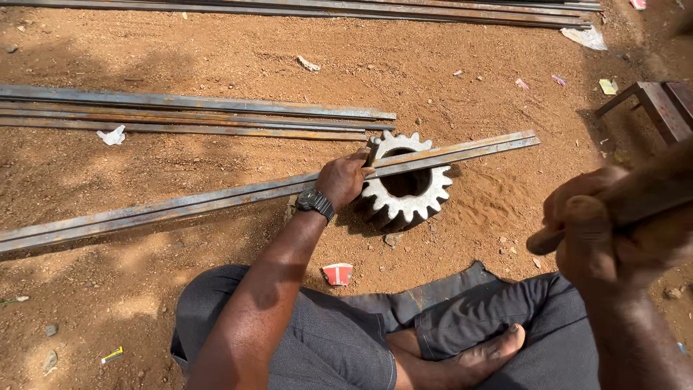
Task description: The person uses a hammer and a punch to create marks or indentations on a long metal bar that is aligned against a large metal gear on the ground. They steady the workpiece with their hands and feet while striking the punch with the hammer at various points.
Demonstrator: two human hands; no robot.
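Note:
My left hand (345, 178), with a dark wristwatch (315, 203), grips a long rusty steel angle bar (180, 204) where it rests across a large pale toothed gear (404, 183) lying on the red dirt. My right hand (613, 227) is raised at the right, closed around a dark wooden handle (635, 201); the tool's head is out of view. I sit cross-legged on the ground in dark grey trousers, one bare foot showing at the bottom.
More long steel bars (188, 115) lie on the dirt to the far left, and another bundle (361, 11) runs along the top. A rusty metal stand (660, 105) sits at the right edge. Small litter scraps (337, 274) dot the ground.

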